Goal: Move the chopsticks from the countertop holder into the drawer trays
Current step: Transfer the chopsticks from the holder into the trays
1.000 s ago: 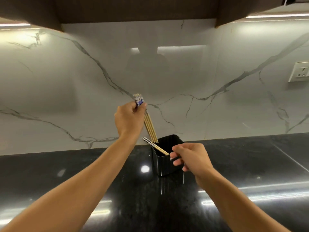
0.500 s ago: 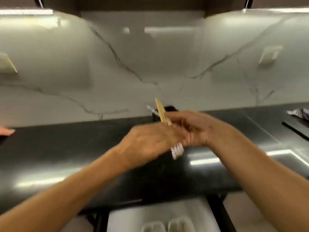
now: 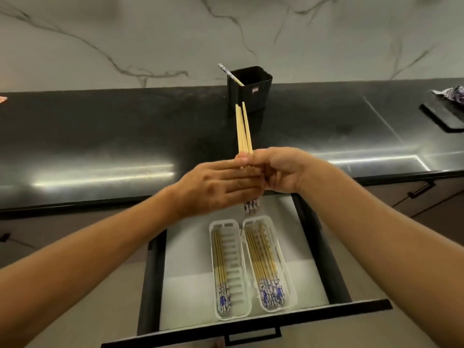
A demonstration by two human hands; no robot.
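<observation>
A bundle of bamboo chopsticks [image 3: 243,129] with blue-and-white patterned ends is held between both hands above the open drawer [image 3: 316,259]. My right hand [image 3: 281,169] is closed around the bundle's middle. My left hand [image 3: 216,187] lies flat-fingered against it from the left. The tips point toward the black holder [image 3: 253,96] on the countertop, where one chopstick [image 3: 229,73] still leans out. In the drawer lie two white trays: the left tray [image 3: 232,267] holds a few chopsticks, the right tray [image 3: 286,272] holds several.
The black countertop [image 3: 125,136] runs across the view under a marble backsplash. A dark board [image 3: 444,116] with a crumpled wrapper [image 3: 452,94] sits at the far right. The drawer's black front with its handle [image 3: 251,335] juts toward me.
My view has tilted down from the backsplash to the open drawer. Both hands brought the chopsticks away from the holder and now hold them together over the drawer.
</observation>
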